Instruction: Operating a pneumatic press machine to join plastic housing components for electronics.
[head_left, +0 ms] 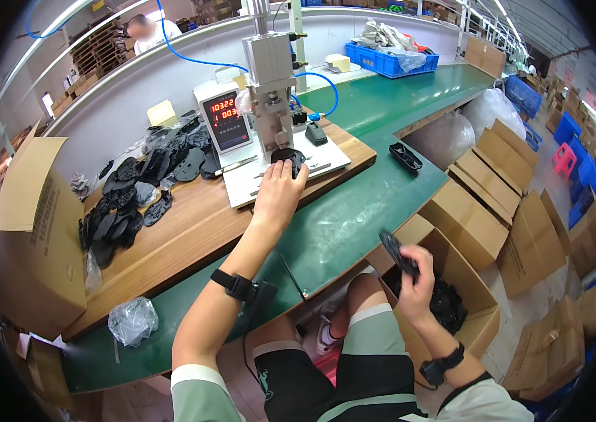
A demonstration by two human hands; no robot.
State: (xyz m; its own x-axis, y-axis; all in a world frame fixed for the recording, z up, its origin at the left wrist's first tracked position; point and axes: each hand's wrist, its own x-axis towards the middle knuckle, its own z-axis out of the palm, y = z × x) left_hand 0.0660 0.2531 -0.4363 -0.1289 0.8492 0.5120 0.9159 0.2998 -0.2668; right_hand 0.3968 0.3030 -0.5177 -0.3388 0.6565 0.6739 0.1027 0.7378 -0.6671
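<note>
My left hand (282, 186) reaches forward to the bench press (270, 63). Its fingers are closed on a black plastic part (288, 156), which sits on the white base plate (243, 188) under the press head. The fingers cover much of that part. Lower right, my right hand (416, 285) grips a second, long black plastic part (394, 250) between thumb and fingers. It is held tilted over an open cardboard box (482, 330) beside my leg. Inside that box lie several black parts (448, 308).
Left of the press, black flat parts (125, 193) are heaped on a wooden board (192, 232), near a digital counter (226, 116). A black open shell (406, 158) lies on the green bench (340, 225). A clear plastic bag (132, 321), a tall carton (37, 246) and a blue crate (389, 62) stand around.
</note>
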